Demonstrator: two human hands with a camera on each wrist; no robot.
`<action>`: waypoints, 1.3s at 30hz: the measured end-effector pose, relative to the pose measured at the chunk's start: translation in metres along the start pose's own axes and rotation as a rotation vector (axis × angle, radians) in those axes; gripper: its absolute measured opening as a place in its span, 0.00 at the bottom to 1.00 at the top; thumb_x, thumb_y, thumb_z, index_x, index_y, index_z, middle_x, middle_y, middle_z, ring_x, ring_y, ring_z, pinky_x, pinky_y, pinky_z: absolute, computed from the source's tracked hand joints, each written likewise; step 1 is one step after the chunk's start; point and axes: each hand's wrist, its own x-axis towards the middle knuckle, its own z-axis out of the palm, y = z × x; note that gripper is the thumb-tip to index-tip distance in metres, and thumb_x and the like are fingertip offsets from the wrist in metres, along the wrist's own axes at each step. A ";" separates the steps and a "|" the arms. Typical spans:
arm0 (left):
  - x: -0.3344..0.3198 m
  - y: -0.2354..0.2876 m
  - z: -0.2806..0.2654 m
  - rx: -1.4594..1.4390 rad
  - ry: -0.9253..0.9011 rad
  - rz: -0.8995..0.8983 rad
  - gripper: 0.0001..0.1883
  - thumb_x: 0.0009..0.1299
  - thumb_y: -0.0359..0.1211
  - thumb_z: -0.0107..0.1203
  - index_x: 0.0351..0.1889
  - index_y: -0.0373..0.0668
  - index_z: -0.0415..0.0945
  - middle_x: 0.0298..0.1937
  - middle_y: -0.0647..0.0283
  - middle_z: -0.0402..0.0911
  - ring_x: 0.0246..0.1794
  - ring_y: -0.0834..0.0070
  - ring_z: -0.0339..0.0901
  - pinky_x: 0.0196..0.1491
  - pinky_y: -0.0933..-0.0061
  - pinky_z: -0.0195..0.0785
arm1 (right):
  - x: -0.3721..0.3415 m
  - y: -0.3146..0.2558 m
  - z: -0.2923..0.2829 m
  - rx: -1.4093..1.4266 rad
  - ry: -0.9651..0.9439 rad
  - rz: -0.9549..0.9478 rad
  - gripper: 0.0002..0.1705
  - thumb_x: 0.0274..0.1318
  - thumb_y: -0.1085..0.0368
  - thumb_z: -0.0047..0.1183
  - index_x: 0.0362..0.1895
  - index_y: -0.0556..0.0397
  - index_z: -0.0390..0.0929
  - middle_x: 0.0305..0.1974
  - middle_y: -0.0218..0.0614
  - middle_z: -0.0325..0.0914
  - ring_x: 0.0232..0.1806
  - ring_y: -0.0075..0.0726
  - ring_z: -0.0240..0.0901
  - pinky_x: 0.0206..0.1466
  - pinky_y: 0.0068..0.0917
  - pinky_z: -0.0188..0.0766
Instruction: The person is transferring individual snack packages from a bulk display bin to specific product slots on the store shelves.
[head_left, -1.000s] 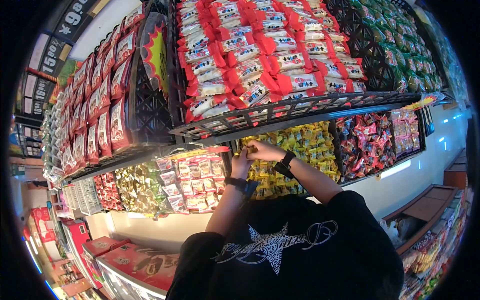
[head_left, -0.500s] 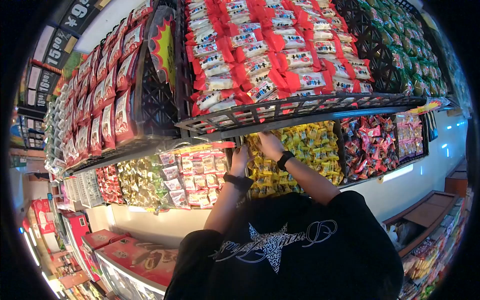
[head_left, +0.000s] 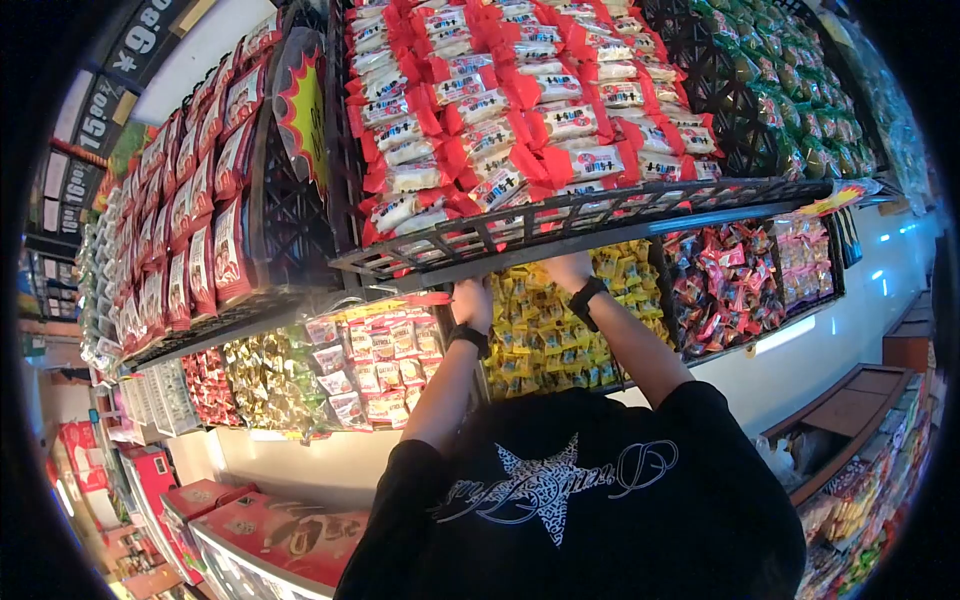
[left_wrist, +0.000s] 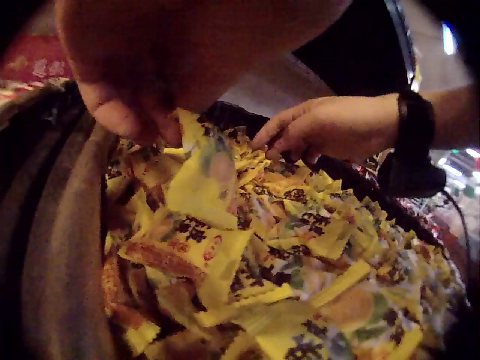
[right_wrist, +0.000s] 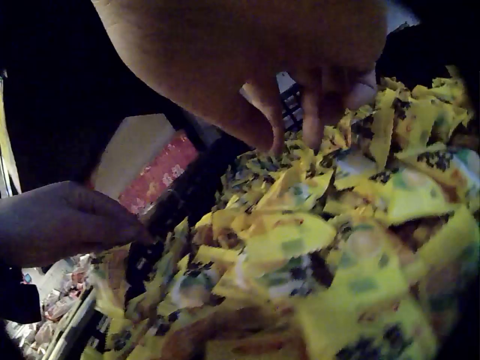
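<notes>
Yellow-wrapped small snack packets [head_left: 535, 340], printed with dark lettering, lie heaped in a section under the black lattice plastic crate [head_left: 560, 225] of red-and-white snack bars [head_left: 575, 120]. The person's left hand [head_left: 472, 303] is at the heap's left side, fingertips beside a tilted yellow packet [left_wrist: 199, 180]; I can't tell whether they pinch it. Their right hand [right_wrist: 255, 52] reaches in farther right, fingers pointing down and spread, the tips touching packets and clamped on nothing that I can see.

From here it looks like handling or arranging the heap, partway through. To my eye, the next move calls for a light touch, as the wrappers overlap loosely and neighbours could slide.

A second ago the two hands met over the left part of the yellow heap; now they're apart, the right one having shifted farther right while the left stays near that side.
</notes>
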 end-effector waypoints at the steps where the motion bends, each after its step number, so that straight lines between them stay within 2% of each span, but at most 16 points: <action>1: 0.004 -0.007 0.008 0.035 -0.001 0.041 0.10 0.64 0.38 0.54 0.38 0.43 0.79 0.34 0.48 0.79 0.38 0.49 0.75 0.39 0.56 0.70 | 0.004 0.009 0.008 -0.015 -0.020 -0.019 0.11 0.49 0.59 0.51 0.30 0.53 0.78 0.32 0.45 0.78 0.36 0.53 0.73 0.41 0.49 0.67; 4: 0.006 -0.017 0.023 -0.027 0.152 0.168 0.10 0.62 0.37 0.55 0.39 0.44 0.78 0.39 0.50 0.78 0.40 0.51 0.74 0.39 0.56 0.70 | 0.010 0.010 0.005 -0.005 -0.037 -0.058 0.13 0.50 0.56 0.50 0.33 0.50 0.80 0.37 0.41 0.80 0.40 0.51 0.73 0.43 0.47 0.66; 7: -0.013 0.006 -0.010 0.099 0.124 0.265 0.10 0.59 0.35 0.57 0.39 0.46 0.78 0.41 0.57 0.76 0.43 0.57 0.72 0.44 0.59 0.67 | 0.013 0.009 0.007 0.048 0.000 -0.048 0.14 0.51 0.55 0.50 0.35 0.49 0.80 0.38 0.40 0.80 0.40 0.50 0.73 0.44 0.47 0.66; 10: -0.029 0.009 -0.019 0.232 -0.018 0.294 0.10 0.57 0.34 0.59 0.38 0.48 0.79 0.42 0.63 0.73 0.45 0.64 0.69 0.47 0.62 0.63 | 0.010 0.005 0.013 0.199 0.136 -0.060 0.16 0.52 0.53 0.50 0.40 0.48 0.79 0.41 0.41 0.79 0.41 0.52 0.73 0.46 0.48 0.66; 14: -0.034 -0.014 0.001 0.230 0.080 0.382 0.09 0.64 0.37 0.52 0.32 0.42 0.77 0.40 0.61 0.75 0.42 0.64 0.69 0.47 0.63 0.62 | 0.011 -0.015 -0.042 0.316 -0.249 0.067 0.20 0.56 0.61 0.46 0.51 0.58 0.69 0.53 0.53 0.69 0.57 0.58 0.61 0.61 0.47 0.56; 16: -0.033 -0.021 0.010 0.243 0.080 0.356 0.09 0.66 0.36 0.50 0.32 0.41 0.77 0.40 0.63 0.75 0.42 0.64 0.69 0.47 0.62 0.61 | 0.005 -0.013 -0.037 0.364 -0.111 0.017 0.15 0.54 0.62 0.48 0.44 0.58 0.73 0.43 0.50 0.73 0.48 0.55 0.66 0.51 0.46 0.61; 17: -0.032 -0.024 0.012 0.312 0.040 0.356 0.07 0.61 0.33 0.53 0.35 0.48 0.80 0.41 0.65 0.74 0.44 0.66 0.69 0.46 0.64 0.59 | 0.003 -0.012 -0.035 0.387 -0.040 -0.010 0.13 0.53 0.63 0.50 0.40 0.58 0.74 0.39 0.49 0.75 0.43 0.54 0.69 0.46 0.46 0.63; 19: -0.031 -0.028 0.018 0.319 0.066 0.365 0.07 0.60 0.33 0.54 0.35 0.47 0.79 0.42 0.65 0.74 0.44 0.65 0.69 0.46 0.63 0.59 | -0.004 -0.013 -0.042 0.550 -0.100 0.086 0.10 0.52 0.65 0.50 0.35 0.61 0.75 0.30 0.46 0.76 0.35 0.52 0.72 0.39 0.44 0.66; 23: -0.040 -0.006 -0.005 0.256 0.056 0.392 0.09 0.60 0.33 0.54 0.38 0.46 0.77 0.43 0.63 0.73 0.45 0.64 0.68 0.47 0.62 0.60 | -0.004 -0.028 -0.057 0.454 -0.410 -0.089 0.10 0.53 0.63 0.49 0.30 0.57 0.78 0.31 0.46 0.77 0.35 0.52 0.73 0.37 0.42 0.67; 26: -0.047 0.000 -0.007 0.107 0.018 0.548 0.12 0.59 0.34 0.54 0.41 0.46 0.76 0.44 0.62 0.72 0.46 0.63 0.68 0.50 0.60 0.60 | -0.008 -0.026 -0.038 0.378 -0.422 -0.238 0.11 0.54 0.62 0.48 0.31 0.53 0.80 0.32 0.44 0.78 0.36 0.51 0.74 0.38 0.41 0.68; 27: -0.051 0.004 -0.008 0.074 -0.104 0.548 0.14 0.60 0.35 0.53 0.45 0.46 0.75 0.47 0.62 0.71 0.49 0.63 0.67 0.53 0.60 0.60 | -0.009 -0.028 -0.035 0.361 -0.434 -0.210 0.09 0.53 0.63 0.49 0.31 0.53 0.80 0.33 0.43 0.78 0.36 0.51 0.74 0.39 0.42 0.69; 30: -0.061 0.007 -0.003 0.100 -0.165 0.693 0.18 0.60 0.35 0.53 0.49 0.47 0.74 0.52 0.62 0.70 0.53 0.63 0.65 0.55 0.61 0.60 | -0.008 -0.032 -0.035 0.456 -0.423 -0.053 0.08 0.53 0.66 0.49 0.31 0.54 0.80 0.34 0.43 0.78 0.36 0.51 0.74 0.40 0.42 0.69; 33: -0.068 0.005 0.003 0.107 -0.216 0.693 0.19 0.61 0.35 0.52 0.52 0.48 0.73 0.58 0.63 0.68 0.56 0.65 0.63 0.57 0.62 0.59 | -0.011 -0.026 -0.040 0.524 -0.121 -0.143 0.07 0.53 0.67 0.50 0.34 0.55 0.78 0.31 0.44 0.77 0.33 0.51 0.73 0.38 0.42 0.69; 36: -0.070 0.004 0.003 0.089 -0.241 0.708 0.18 0.62 0.34 0.52 0.51 0.48 0.74 0.58 0.64 0.68 0.56 0.65 0.64 0.58 0.62 0.58 | -0.015 -0.015 -0.049 0.345 -0.029 -0.050 0.06 0.52 0.67 0.51 0.35 0.54 0.76 0.29 0.41 0.76 0.31 0.51 0.72 0.36 0.42 0.69; 37: -0.070 0.005 0.001 0.087 -0.245 0.717 0.17 0.62 0.34 0.52 0.50 0.48 0.74 0.58 0.64 0.68 0.56 0.65 0.64 0.58 0.62 0.58 | -0.015 -0.016 -0.061 0.360 -0.204 0.063 0.05 0.53 0.66 0.52 0.34 0.52 0.74 0.29 0.39 0.75 0.30 0.51 0.71 0.34 0.42 0.69; 39: -0.068 0.007 -0.001 0.060 -0.288 0.699 0.16 0.61 0.33 0.52 0.48 0.47 0.74 0.59 0.63 0.67 0.56 0.65 0.64 0.58 0.61 0.58 | -0.024 -0.008 -0.053 0.286 -0.178 -0.056 0.08 0.52 0.64 0.53 0.36 0.51 0.72 0.29 0.37 0.75 0.30 0.50 0.71 0.33 0.42 0.69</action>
